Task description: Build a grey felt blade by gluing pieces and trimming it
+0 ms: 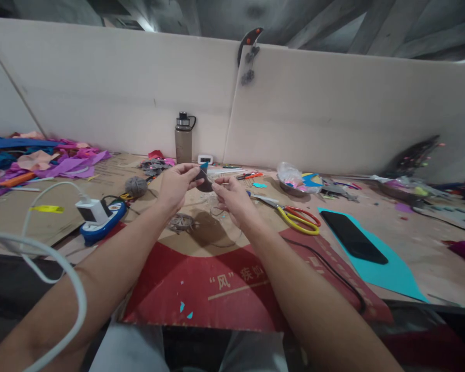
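Observation:
My left hand [177, 184] is raised over the table and pinches a small dark curved piece [204, 182] with a bit of teal at its top. My right hand [232, 196] is close beside it, fingers pinched together at the piece's right edge; whatever it pinches is too thin to make out. Below the hands a small greyish bundle [181, 222] lies on the cardboard [217, 289], which is red and tan with printed characters.
Yellow-handled scissors [294, 215] lie right of my hands. A black phone [352, 236] rests on a teal sheet [391, 268]. A power strip with a white charger [97, 218] and cable is at left, a bottle [183, 138] against the white partition, and coloured paper scraps [42, 160] far left.

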`<state>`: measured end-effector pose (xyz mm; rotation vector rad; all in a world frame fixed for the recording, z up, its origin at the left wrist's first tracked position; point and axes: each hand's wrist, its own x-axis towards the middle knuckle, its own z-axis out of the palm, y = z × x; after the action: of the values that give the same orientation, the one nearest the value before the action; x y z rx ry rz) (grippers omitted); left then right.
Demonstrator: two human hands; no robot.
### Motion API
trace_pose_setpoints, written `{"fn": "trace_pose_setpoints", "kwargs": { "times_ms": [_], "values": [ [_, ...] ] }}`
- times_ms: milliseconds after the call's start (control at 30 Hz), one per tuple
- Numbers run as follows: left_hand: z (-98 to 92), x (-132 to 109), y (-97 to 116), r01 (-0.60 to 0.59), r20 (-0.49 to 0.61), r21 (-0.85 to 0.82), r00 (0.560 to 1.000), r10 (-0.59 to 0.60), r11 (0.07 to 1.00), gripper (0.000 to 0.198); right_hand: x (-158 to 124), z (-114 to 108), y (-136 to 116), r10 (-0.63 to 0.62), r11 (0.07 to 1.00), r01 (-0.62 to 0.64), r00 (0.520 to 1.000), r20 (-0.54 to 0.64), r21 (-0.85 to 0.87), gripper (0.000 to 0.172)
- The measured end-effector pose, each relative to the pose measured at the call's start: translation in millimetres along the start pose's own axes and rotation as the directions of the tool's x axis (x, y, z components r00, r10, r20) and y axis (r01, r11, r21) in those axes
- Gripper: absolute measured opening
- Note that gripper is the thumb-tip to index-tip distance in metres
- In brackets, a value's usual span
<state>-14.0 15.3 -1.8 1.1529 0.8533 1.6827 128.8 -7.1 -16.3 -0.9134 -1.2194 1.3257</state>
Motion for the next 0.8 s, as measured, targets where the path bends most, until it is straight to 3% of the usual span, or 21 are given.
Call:
{"fn": "trace_pose_setpoints", "kwargs": {
  "times_ms": [100,167,200,267,300,367,400,533,800],
  "values": [
    [-12.8,13.7,5.0,-0.042,-0.1,-0.054,0.994,0.037,0.998,0.012,-3.7,-5.7,-2.6,-0.066,0.949,0.109,0.986,0.152,-0.296,0.015],
    [-20.3,21.4,7.7,-0.064,-0.173,-0.102,0.984,0.046,0.993,0.01,-4.1,-16.1,-7.4,-0.105,0.855,0.212,0.965,0.242,-0.473,0.019],
    [-22.9,24.0,8.8,-0.063,-0.192,-0.116,0.981,0.04,0.991,0.01,-3.1,-23.6,-10.1,-0.142,0.797,0.251,0.962,0.234,-0.549,0.02],
    [-25.5,26.5,10.2,-0.054,-0.201,-0.133,0.979,0.026,0.99,0.009,1.7,-41.4,-14.1,-0.247,0.653,0.218,0.967,0.069,-0.726,0.023],
    [-25.6,26.6,10.6,-0.048,-0.198,-0.134,0.98,0.021,0.99,0.009,5.1,-50.8,-14.6,-0.288,0.556,0.138,0.957,-0.034,-0.82,0.025],
    [-24.3,25.5,11.0,-0.041,-0.184,-0.134,0.983,0.016,0.99,0.006,12.7,-67.3,-11.7,-0.229,0.37,-0.11,0.952,-0.205,-0.923,0.028],
    [-23.4,24.8,11.1,-0.039,-0.181,-0.135,0.983,0.014,0.99,0.005,16.4,-73.5,-8.2,-0.196,0.342,-0.153,0.953,-0.23,-0.927,0.029],
    [-21.0,22.6,9.9,-0.046,-0.168,-0.126,0.985,0.024,0.991,0.005,26.5,-81.4,14.0,-0.086,0.362,-0.195,0.967,-0.241,-0.911,0.029],
    [-16.4,15.4,0.8,-0.022,-0.072,-0.024,0.997,0.02,0.999,0.013,38.2,-85.6,33.9,-0.101,0.463,-0.169,0.965,-0.242,-0.87,0.015]
  ]
}}
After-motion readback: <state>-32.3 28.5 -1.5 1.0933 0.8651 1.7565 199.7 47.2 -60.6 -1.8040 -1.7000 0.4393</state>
